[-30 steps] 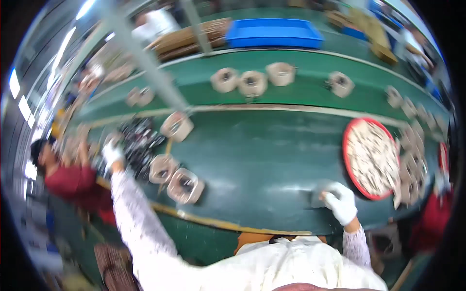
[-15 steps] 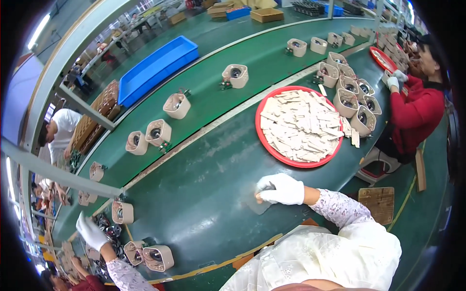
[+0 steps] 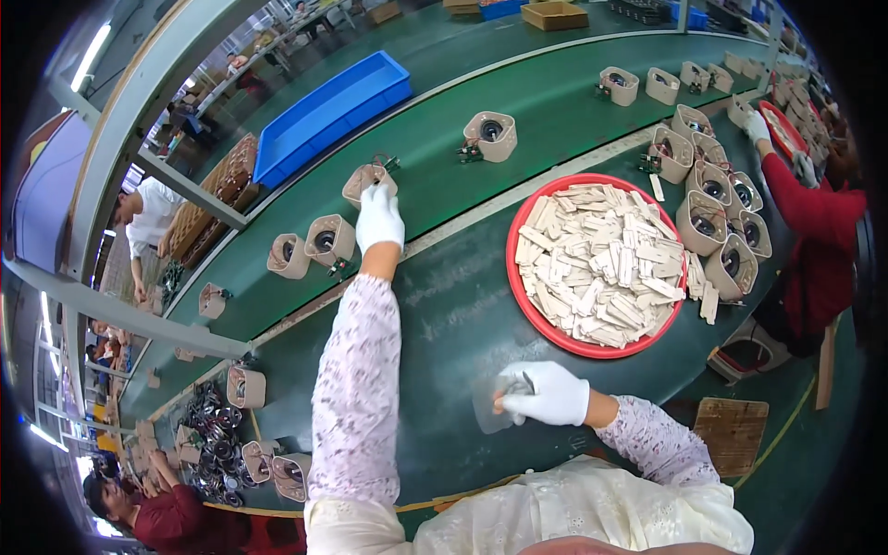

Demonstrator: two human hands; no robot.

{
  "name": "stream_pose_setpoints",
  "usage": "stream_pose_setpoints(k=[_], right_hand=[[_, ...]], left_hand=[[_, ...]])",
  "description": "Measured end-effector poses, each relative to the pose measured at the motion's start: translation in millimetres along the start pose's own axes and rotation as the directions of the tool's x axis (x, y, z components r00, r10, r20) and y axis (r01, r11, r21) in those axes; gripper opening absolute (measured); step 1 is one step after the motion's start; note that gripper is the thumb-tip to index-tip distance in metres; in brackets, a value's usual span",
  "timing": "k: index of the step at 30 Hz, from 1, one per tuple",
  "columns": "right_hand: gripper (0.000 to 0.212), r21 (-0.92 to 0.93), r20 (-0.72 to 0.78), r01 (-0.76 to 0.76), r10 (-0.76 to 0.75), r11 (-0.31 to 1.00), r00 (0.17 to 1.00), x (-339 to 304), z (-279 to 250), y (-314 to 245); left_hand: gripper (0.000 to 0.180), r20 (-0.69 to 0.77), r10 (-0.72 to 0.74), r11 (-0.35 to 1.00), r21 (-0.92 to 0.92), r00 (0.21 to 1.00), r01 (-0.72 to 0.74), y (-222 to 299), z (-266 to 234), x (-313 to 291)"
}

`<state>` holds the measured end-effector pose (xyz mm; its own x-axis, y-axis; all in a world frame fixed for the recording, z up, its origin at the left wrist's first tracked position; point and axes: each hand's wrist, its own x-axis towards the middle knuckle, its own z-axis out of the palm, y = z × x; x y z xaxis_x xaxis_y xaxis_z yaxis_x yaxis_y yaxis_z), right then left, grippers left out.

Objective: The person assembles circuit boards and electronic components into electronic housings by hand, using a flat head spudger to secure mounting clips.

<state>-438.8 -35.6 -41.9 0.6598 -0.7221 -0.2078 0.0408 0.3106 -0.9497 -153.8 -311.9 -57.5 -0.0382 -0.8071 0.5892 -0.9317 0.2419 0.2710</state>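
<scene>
My left hand (image 3: pixel 379 219), in a white glove, is stretched out over the green belt. Its fingers close on the near wall of a beige plastic housing (image 3: pixel 360 181), which has a small wired green board at its side; the thumb is partly hidden. Low over the dark table, my right hand (image 3: pixel 546 393) is gloved and closed, with a bare fingertip showing. It pinches a thin, greyish see-through piece (image 3: pixel 490 407), too blurred to name. Beyond that hand stands a red round tray (image 3: pixel 520 310) heaped with flat cream-coloured strips (image 3: pixel 601 264).
More beige housings with black round speakers (image 3: pixel 324 242) sit along the belt. Several are grouped right of the tray (image 3: pixel 731 268). Black speakers (image 3: pixel 220 444) are piled at left, by a metal frame (image 3: pixel 157 324). A blue bin (image 3: pixel 333 111) stands beyond the belt. Co-workers sit both sides.
My left hand has swung from the speaker pile at the left up to a housing on the belt. The right hand stays closed on the greyish piece. The view has shifted.
</scene>
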Motion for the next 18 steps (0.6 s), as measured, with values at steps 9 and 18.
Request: stream_pose_setpoints(k=[9, 18], right_hand=[[0.025, -0.105, 0.012, -0.028, 0.03, 0.994, 0.999, -8, -3, -7], [0.015, 0.135, -0.227, 0.108, -0.075, 0.985, 0.971, -18, -11, -15]], left_hand=[[0.022, 0.101, -0.317, 0.942, 0.146, 0.943, 0.301, -10, 14, 39], [0.016, 0.453, 0.422, 0.888, -0.383, 0.785, -0.256, 29, -143, -97]])
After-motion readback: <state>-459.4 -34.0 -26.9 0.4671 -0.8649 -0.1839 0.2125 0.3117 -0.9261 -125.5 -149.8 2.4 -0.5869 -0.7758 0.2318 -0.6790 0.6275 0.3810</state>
